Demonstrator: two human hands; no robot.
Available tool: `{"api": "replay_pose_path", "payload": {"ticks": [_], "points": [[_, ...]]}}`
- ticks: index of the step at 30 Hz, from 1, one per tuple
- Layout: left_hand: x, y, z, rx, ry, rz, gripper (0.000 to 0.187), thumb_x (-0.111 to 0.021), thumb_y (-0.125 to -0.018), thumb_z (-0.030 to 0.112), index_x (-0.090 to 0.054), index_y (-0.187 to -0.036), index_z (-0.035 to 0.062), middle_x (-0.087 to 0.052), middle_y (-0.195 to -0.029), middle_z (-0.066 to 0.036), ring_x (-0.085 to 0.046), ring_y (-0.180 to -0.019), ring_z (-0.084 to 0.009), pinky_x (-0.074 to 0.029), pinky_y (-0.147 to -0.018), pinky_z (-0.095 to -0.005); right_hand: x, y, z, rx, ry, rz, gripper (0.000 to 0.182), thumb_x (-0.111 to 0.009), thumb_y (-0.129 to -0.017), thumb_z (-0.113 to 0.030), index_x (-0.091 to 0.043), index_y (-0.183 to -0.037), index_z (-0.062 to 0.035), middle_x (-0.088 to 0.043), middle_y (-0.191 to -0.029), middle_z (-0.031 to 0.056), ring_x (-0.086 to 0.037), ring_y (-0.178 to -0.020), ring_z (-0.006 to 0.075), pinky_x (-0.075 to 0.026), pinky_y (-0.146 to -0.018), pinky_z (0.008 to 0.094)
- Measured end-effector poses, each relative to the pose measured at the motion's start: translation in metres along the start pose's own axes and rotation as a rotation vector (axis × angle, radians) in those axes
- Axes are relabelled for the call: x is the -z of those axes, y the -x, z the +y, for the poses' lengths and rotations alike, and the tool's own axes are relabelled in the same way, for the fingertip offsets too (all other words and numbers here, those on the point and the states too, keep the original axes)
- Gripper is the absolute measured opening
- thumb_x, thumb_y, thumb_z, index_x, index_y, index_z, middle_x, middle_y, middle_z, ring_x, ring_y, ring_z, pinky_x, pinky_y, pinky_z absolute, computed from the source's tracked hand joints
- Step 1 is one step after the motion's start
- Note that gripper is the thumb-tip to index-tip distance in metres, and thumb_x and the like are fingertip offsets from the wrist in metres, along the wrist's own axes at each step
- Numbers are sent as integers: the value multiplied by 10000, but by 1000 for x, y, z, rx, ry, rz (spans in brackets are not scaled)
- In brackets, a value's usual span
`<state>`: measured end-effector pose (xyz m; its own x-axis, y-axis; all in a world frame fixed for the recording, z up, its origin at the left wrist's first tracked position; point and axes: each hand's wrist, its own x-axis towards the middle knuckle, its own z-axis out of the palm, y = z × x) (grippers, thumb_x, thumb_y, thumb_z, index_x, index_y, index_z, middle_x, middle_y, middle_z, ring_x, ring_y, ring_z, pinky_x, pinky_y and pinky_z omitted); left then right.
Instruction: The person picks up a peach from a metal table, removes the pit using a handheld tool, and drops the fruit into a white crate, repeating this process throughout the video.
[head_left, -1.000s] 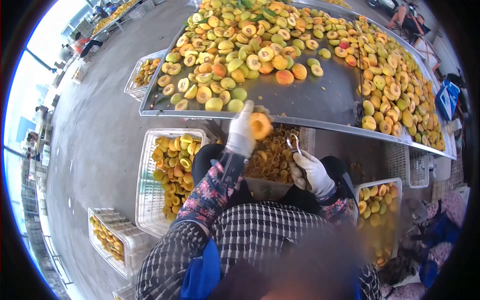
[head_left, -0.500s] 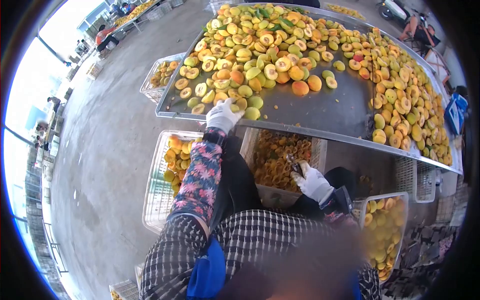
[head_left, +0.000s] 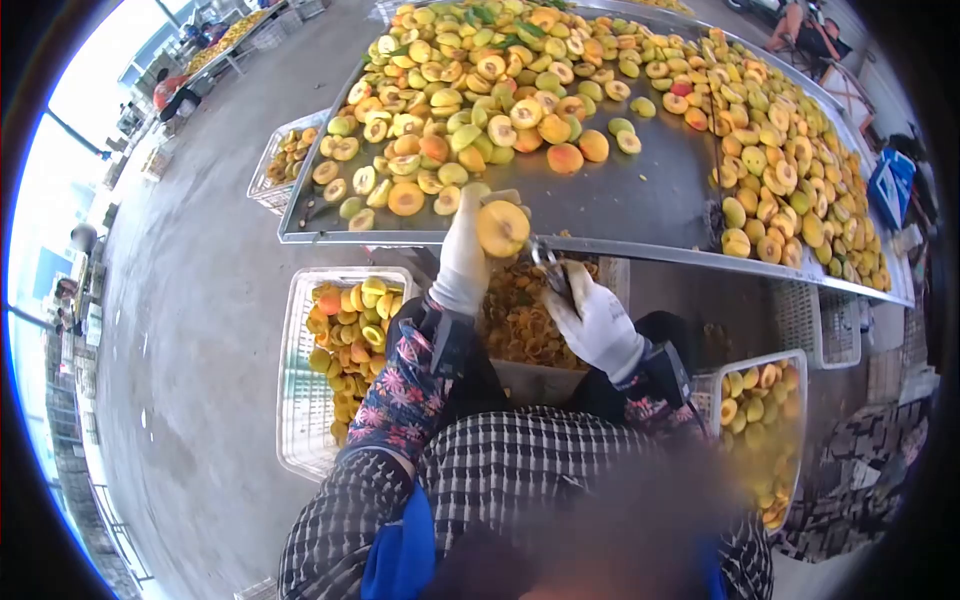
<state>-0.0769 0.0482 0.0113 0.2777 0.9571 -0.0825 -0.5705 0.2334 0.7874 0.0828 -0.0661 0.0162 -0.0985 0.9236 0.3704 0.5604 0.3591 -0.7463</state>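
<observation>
My left hand [head_left: 464, 258], in a white glove, is closed round a halved yellow peach [head_left: 503, 229] at the table's near edge, its cut face turned up. My gloved right hand [head_left: 600, 328] grips a small metal hand tool [head_left: 548, 262], whose shiny curved tip is close beside the peach; most of its handle is hidden in the fingers. Below both hands stands a crate of peach scraps [head_left: 522, 325]. Beyond them, a pile of halved peaches [head_left: 490, 95] covers much of the metal table [head_left: 640, 195].
A white crate of peaches [head_left: 300, 400] stands at my left, another crate [head_left: 800, 420] at my right. More peaches [head_left: 800, 180] lie beyond a divider on the table's right. An extra crate [head_left: 268, 190] sits by the table's left side. People sit farther off.
My left hand has drawn back from the pile with a halved peach and moved right. My right hand has risen with the metal tool to meet it. The view has shifted slightly.
</observation>
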Motion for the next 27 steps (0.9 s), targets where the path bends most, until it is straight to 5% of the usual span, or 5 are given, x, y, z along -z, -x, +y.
{"api": "replay_pose_path", "payload": {"ticks": [10,16,20,27], "points": [[-21,20,-28,-257,-327,-45,502,-303,-1032,374,-516,-1234,-33,-620,-1100,-158,-609,-997,-226,-483,-903,-333,-16,-5,5,-77,-24,43,330,-601,-882,-167,-439,-1120,-6,-627,-772,237,-607,-705,443,-472,-604,490],[-20,23,-12,108,214,-186,503,-494,-933,320,-473,-1276,-47,-558,-1217,-222,-586,-1072,-350,-464,-970,-439,1,-3,1,-105,214,-12,315,-594,-884,-205,-447,-1097,-25,-637,-793,221,-627,-711,403,-484,-601,470],[-17,22,1,387,360,-112,472,-520,-937,345,-535,-1177,-62,-603,-1132,-211,-608,-1039,-373,-494,-941,-471,10,-3,2,-44,342,-134,295,-592,-876,-224,-465,-1067,-39,-638,-814,192,-642,-707,368,-498,-604,451],[-20,29,-14,140,-149,-38,523,-394,-1007,455,-564,-1021,-39,-630,-984,-157,-660,-917,-280,-551,-823,-362,2,4,15,-28,445,-226,253,-560,-883,-210,-471,-1048,-39,-637,-821,174,-651,-705,352,-508,-612,444]]}}
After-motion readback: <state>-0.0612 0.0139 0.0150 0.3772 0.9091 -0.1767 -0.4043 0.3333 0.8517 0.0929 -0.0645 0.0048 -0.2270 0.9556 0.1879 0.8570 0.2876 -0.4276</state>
